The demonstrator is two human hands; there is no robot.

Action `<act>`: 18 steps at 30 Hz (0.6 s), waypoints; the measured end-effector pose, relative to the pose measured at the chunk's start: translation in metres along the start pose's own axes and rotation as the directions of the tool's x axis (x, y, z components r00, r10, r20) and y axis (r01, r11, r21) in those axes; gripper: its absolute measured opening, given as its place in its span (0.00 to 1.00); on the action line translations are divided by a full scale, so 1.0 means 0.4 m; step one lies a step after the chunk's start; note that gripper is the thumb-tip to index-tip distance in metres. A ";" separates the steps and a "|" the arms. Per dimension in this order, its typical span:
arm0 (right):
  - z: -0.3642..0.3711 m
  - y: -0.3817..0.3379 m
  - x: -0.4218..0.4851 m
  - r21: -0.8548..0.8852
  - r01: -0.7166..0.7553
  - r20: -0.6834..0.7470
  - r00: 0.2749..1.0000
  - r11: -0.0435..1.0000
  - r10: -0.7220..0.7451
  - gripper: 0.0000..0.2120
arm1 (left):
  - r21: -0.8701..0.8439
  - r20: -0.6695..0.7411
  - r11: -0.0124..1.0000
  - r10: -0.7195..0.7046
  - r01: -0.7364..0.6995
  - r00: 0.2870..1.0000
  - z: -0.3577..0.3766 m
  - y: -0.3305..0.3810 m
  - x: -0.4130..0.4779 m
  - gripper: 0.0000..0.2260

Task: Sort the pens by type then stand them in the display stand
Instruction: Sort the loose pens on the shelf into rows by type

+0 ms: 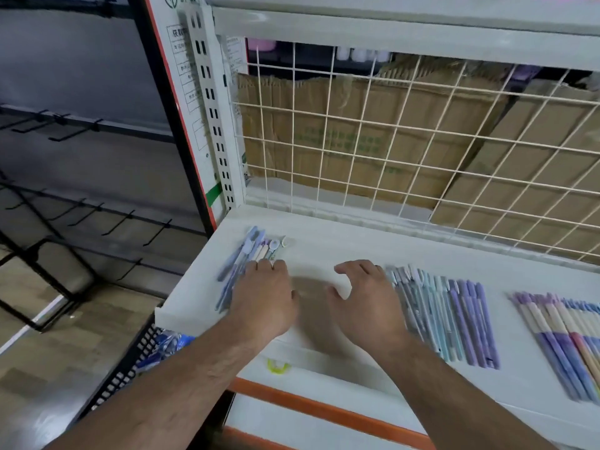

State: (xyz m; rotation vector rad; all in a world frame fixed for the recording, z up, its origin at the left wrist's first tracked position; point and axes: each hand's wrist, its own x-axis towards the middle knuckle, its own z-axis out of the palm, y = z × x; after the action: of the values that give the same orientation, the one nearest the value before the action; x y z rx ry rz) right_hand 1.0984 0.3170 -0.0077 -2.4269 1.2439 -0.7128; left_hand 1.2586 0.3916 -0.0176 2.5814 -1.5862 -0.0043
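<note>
The pens lie flat on a white shelf [341, 251] in three lots: a left pile [242, 264] of blue, lilac and pale ones, a middle row [444, 319] running from grey-blue through teal to purple, and a right row [558, 349] of two-tone pens that runs out of view. The left hand [264, 297] lies palm down with its fingers flat on the near part of the left pile, pressing or evening it up. The right hand [368, 303] is spread, fingers loosely bent, thumb out, just beside the left edge of the middle row; whether it touches a pen I cannot tell. Neither hand pinches anything.

Sorting looks well along, since like pens already lie together, though the left pile seems mixed and may need more splitting. Standing them up is all still to do: no stand shows, and no pen is upright.

A black basket [123, 378] below the shelf's left corner holds blue-and-white packets, too blurred to name. Behind the wire grid [325, 120] stand cardboard boxes [357, 131], their contents hidden. A small yellow-green ring [278, 366] sits on the ledge under the shelf's front edge
</note>
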 end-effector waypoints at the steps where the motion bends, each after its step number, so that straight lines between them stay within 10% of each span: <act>1: 0.012 -0.014 0.003 0.002 -0.008 -0.005 1.000 1.000 0.008 0.15 | 0.037 0.015 0.999 -0.012 0.012 1.000 -0.001 -0.024 0.007 0.19; 18: 0.054 -0.052 0.046 0.027 -0.172 0.009 0.985 0.985 0.171 0.13 | 0.140 0.281 0.989 0.007 -0.049 0.960 -0.030 -0.066 0.117 0.14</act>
State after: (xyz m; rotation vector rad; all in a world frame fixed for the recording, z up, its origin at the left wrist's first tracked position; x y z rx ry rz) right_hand 1.1335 0.3151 -0.0100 -2.2640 1.4101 -0.6673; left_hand 1.3041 0.3627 -0.0058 2.7712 -1.7764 -0.2740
